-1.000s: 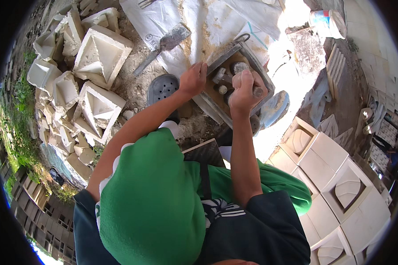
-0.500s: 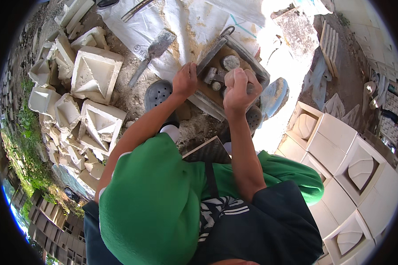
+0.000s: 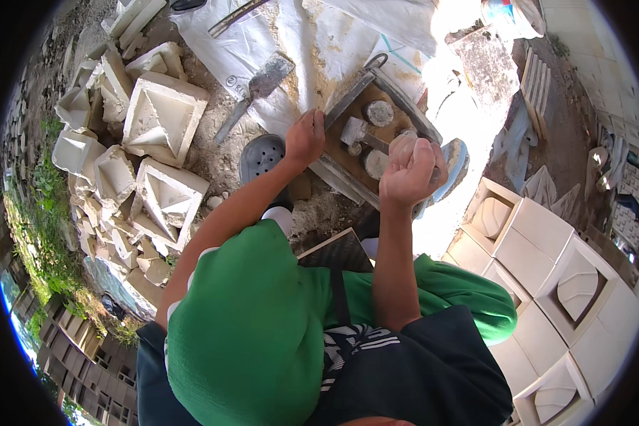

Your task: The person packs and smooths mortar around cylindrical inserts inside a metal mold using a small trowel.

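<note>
My right hand [image 3: 413, 167] is closed round the handle of a hammer [image 3: 353, 132]. Its grey head lies over a rectangular grey mould frame [image 3: 413, 106] standing on the ground in front of me. Inside the frame is a brown plate [image 3: 394, 129] with several round, pale-topped knobs, such as the far one [image 3: 378, 113]. Whether the hammer head touches a knob or the plate, I cannot tell. My left hand [image 3: 307, 138] is closed on the frame's left side, its fingertips partly hidden against the edge. A wire loop [image 3: 377, 61] sticks up at the frame's far corner.
A trowel [image 3: 266, 77] lies on a white sack sheet [image 3: 216, 32] beyond my left hand. Pale cast blocks [image 3: 165, 117], several broken, are heaped at left. Patterned blocks [image 3: 539, 231] stand stacked at right. My grey clog [image 3: 260, 157] is beside the frame.
My right hand has turned and shifted right and nearer to me with the hammer, uncovering more of the knobs. My left hand stays at the frame's edge. The whole view has shifted slightly.
</note>
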`<act>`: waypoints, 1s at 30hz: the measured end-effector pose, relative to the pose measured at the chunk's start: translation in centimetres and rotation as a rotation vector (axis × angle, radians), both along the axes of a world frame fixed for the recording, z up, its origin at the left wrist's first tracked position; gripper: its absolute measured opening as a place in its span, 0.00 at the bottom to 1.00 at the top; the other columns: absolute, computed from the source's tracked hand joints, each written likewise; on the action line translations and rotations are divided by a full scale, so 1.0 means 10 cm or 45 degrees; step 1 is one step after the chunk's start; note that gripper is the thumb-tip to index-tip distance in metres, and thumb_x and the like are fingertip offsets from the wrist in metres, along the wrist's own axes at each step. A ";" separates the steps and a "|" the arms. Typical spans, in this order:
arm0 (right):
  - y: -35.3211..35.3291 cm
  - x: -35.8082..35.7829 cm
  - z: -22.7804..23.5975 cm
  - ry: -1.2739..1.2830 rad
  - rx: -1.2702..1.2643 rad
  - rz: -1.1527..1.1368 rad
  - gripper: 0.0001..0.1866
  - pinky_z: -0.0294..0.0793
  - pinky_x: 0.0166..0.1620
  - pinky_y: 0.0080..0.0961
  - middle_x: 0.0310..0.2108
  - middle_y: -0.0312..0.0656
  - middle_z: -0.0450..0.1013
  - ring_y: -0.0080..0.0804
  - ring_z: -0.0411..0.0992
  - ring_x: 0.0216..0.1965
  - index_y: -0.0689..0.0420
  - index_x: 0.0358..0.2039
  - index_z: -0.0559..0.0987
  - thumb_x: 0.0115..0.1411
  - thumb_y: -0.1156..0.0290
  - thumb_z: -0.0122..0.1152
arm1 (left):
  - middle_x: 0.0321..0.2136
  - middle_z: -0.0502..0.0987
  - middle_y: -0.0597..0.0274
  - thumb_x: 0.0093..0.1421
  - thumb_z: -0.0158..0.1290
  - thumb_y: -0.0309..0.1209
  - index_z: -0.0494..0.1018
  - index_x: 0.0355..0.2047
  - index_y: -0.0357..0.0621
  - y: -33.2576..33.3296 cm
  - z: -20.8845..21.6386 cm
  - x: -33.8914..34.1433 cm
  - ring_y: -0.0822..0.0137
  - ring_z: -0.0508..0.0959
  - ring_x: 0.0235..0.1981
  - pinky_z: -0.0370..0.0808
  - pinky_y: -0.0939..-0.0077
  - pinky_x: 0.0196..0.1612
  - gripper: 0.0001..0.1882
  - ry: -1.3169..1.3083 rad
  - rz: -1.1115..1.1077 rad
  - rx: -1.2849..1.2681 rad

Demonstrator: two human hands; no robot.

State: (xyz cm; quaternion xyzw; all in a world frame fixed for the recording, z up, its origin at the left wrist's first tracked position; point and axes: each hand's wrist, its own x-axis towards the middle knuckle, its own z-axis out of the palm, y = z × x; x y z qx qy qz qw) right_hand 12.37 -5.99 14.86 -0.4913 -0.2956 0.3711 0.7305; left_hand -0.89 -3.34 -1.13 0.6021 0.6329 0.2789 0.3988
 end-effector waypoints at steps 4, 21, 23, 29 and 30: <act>0.02 -0.02 -0.14 -0.214 -0.213 0.000 0.20 0.50 0.19 0.21 0.11 0.32 0.58 0.17 0.53 0.15 0.57 0.12 0.58 0.61 0.79 0.47 | 0.33 0.77 0.42 0.69 0.40 0.38 0.72 0.34 0.40 -0.11 -0.01 0.02 0.38 0.75 0.36 0.70 0.47 0.39 0.16 -0.044 -0.017 0.031; -0.12 -0.02 0.03 0.075 0.194 -0.120 0.18 0.55 0.22 0.21 0.15 0.32 0.61 0.17 0.57 0.18 0.60 0.14 0.64 0.61 0.79 0.53 | 0.32 0.76 0.42 0.69 0.39 0.35 0.72 0.37 0.39 -0.03 0.00 0.02 0.38 0.75 0.37 0.70 0.49 0.40 0.15 -0.023 0.022 0.016; 0.05 -0.09 -0.11 -0.071 0.006 -0.090 0.18 0.55 0.22 0.21 0.15 0.32 0.61 0.18 0.56 0.18 0.60 0.13 0.64 0.61 0.79 0.52 | 0.32 0.76 0.42 0.68 0.39 0.34 0.72 0.38 0.39 0.05 0.01 0.00 0.39 0.75 0.37 0.70 0.50 0.41 0.14 -0.033 -0.056 0.104; -0.11 -0.04 -0.18 -0.203 -0.164 -0.171 0.18 0.59 0.23 0.21 0.16 0.35 0.66 0.17 0.59 0.19 0.61 0.14 0.65 0.61 0.80 0.51 | 0.32 0.75 0.41 0.68 0.39 0.34 0.72 0.37 0.39 0.00 -0.03 0.03 0.39 0.75 0.38 0.70 0.50 0.41 0.13 -0.016 -0.108 0.176; 0.06 -0.11 -0.22 -0.402 -0.210 -0.121 0.20 0.51 0.20 0.24 0.11 0.33 0.55 0.19 0.50 0.14 0.55 0.12 0.57 0.60 0.83 0.45 | 0.32 0.75 0.41 0.68 0.39 0.34 0.72 0.37 0.39 -0.02 -0.01 0.03 0.39 0.75 0.38 0.70 0.50 0.41 0.13 -0.014 -0.109 0.174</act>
